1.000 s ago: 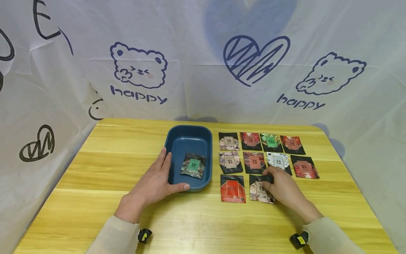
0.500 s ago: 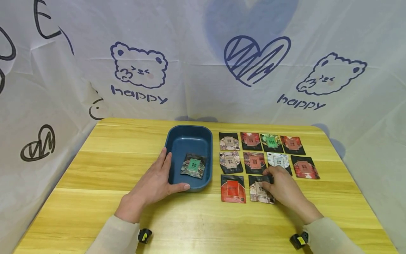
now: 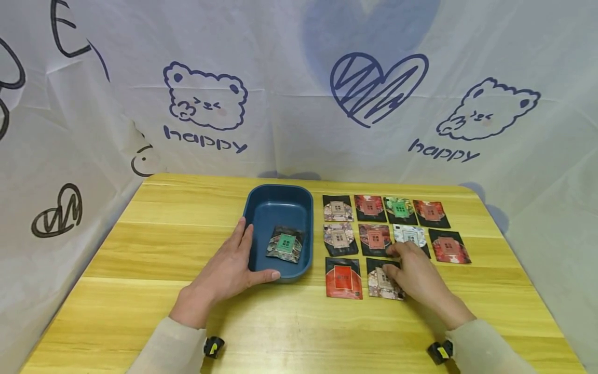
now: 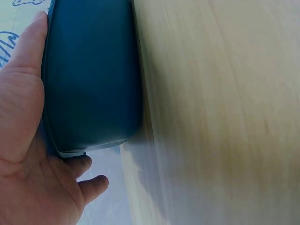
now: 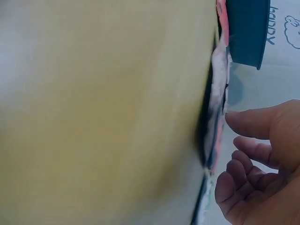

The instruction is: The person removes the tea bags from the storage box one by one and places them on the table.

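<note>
My left hand (image 3: 223, 271) rests against the near left corner of a dark blue box (image 3: 280, 215). Its fingers lie straight along the left wall, with the thumb across the front. Inside the box is a black sachet with a green label (image 3: 285, 244). Over at the right, my right hand (image 3: 420, 275) hovers low over a black sachet with a beige floral print (image 3: 380, 285), nearest row. In the right wrist view the thumb tip (image 5: 232, 119) is right at this sachet's edge (image 5: 213, 112), and the other fingers are loosely bent, apart from the thumb.
A red sachet (image 3: 343, 278) lies left of the beige one. Behind these are two rows of several black, red, green and white sachets (image 3: 375, 239). A printed white cloth (image 3: 289, 119) hangs behind the wooden table (image 3: 299, 332).
The right thumb has shifted slightly right, showing a little more of the beige sachet. The left hand and the box have stayed in place.
</note>
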The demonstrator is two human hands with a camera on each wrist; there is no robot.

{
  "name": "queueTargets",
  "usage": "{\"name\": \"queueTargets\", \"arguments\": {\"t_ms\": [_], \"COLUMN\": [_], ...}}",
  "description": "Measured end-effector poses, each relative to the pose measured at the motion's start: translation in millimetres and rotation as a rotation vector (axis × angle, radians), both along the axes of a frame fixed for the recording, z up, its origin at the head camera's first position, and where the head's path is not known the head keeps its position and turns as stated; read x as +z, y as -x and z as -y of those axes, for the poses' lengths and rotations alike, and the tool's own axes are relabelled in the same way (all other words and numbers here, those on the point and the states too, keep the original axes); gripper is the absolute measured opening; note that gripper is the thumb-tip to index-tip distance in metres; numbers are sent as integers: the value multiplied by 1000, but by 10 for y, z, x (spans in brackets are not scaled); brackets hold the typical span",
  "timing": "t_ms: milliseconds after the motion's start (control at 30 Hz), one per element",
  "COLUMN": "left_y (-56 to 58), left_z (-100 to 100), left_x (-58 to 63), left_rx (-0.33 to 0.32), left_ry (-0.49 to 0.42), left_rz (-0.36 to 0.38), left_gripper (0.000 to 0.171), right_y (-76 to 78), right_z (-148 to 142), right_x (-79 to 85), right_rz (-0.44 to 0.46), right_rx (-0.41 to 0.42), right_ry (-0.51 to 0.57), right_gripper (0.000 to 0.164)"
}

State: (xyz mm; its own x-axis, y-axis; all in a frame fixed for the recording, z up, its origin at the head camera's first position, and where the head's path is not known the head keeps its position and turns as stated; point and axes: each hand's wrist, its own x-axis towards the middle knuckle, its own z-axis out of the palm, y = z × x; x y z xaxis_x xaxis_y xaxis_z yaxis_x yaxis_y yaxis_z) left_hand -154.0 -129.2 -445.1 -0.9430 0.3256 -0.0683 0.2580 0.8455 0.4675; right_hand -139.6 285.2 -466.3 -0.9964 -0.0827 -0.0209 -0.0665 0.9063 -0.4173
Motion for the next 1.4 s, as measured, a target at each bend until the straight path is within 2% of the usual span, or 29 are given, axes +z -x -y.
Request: {"name": "queueTargets", "arguments": {"t_ms": [233, 633, 867, 1000, 1233, 1400], "left_y": [-1, 5, 1, 1, 2, 2], "left_z": [11, -6, -2, -6, -2, 1], "left_x": [2, 3, -2, -1, -3, -4], "left_rx": [-1, 1, -8, -28, -37, -41], "left_ry": [10, 3, 45, 89, 144, 142], "left_rz": [3, 11, -25, -52, -76, -82], "left_gripper": [137, 137, 135, 134, 133, 132], "right_y": [114, 423, 609, 688, 781, 799], "right_z": [236, 1062, 1532, 1749, 2006, 2104], "right_x": [215, 537, 669, 654, 540, 460], "right_rz": [-16, -46, -7, -11, -75, -18], "right_rx": [37, 185, 279, 340, 488, 545], "right_ry": [18, 61, 44, -56, -382, -475], "right_gripper": [36, 27, 35, 42, 49, 53]}}
